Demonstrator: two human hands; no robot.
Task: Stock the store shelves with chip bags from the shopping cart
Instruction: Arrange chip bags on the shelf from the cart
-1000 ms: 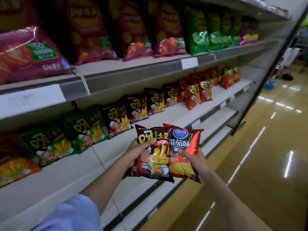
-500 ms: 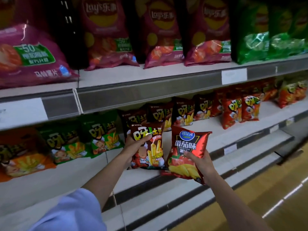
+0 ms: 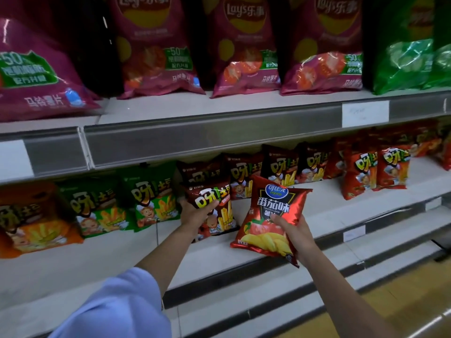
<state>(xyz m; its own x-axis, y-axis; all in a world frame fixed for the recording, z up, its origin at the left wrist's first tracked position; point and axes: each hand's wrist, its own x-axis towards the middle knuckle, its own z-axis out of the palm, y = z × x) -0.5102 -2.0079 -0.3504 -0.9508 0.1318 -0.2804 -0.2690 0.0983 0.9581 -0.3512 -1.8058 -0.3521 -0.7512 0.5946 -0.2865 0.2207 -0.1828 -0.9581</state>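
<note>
My left hand (image 3: 196, 214) grips a dark brown chip bag (image 3: 217, 211) with yellow lettering, holding it upright over the middle shelf (image 3: 117, 252), in front of a row of matching brown bags (image 3: 280, 165). My right hand (image 3: 296, 234) holds a shiny red tomato-flavour chip bag (image 3: 267, 222) by its lower right side, tilted, just in front of the shelf's edge. The two bags sit side by side, nearly touching. The shopping cart is out of view.
Green bags (image 3: 151, 200) and an orange bag (image 3: 36, 223) stand left on the middle shelf, red bags (image 3: 375, 172) to the right. Large pink Lay's bags (image 3: 244, 52) and green ones (image 3: 405, 59) fill the upper shelf. Lower shelves (image 3: 317, 284) step out below; wooden floor lies at bottom right.
Both hands have moved forward toward the middle shelf. The brown bag has separated from the red one and now reaches the row of brown bags.
</note>
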